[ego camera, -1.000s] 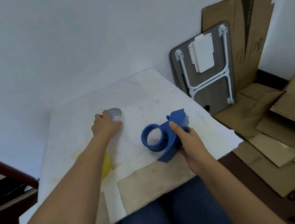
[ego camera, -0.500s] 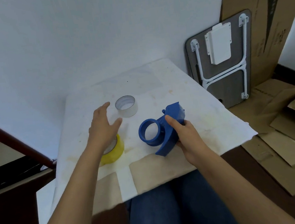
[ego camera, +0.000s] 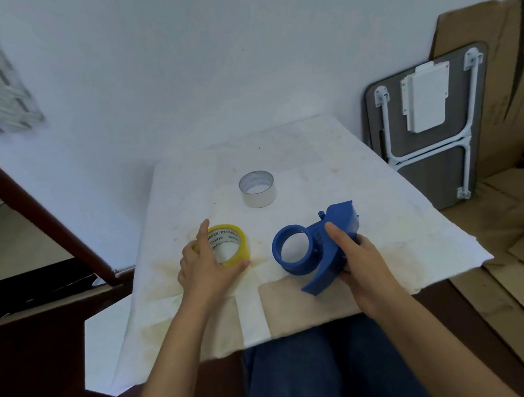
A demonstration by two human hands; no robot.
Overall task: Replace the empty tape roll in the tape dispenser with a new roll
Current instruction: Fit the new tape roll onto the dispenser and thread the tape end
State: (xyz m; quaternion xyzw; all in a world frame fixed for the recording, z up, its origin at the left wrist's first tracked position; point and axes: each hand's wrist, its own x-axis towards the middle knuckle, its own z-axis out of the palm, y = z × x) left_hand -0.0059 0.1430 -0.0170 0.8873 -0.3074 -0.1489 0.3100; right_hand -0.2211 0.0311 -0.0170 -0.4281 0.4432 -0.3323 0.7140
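A blue tape dispenser (ego camera: 318,245) lies on the white-covered table (ego camera: 332,164), its round hub bare. My right hand (ego camera: 356,252) grips its handle end, thumb on top. A yellow roll of tape (ego camera: 231,247) lies flat to the left of the dispenser. My left hand (ego camera: 204,265) closes around it, fingers on its left side and thumb at its near rim. The empty grey-white tape core (ego camera: 257,188) stands alone farther back on the table.
A folded grey lap table (ego camera: 426,134) leans on the wall at the right, with cardboard sheets (ego camera: 523,207) on the floor beside it. A dark wooden frame (ego camera: 29,205) runs along the left. My blue-trousered legs (ego camera: 326,370) are under the table's near edge.
My left hand has left the empty core standing on the table and come back to close on the yellow roll. The right hand keeps holding the dispenser. The camera has swung left.
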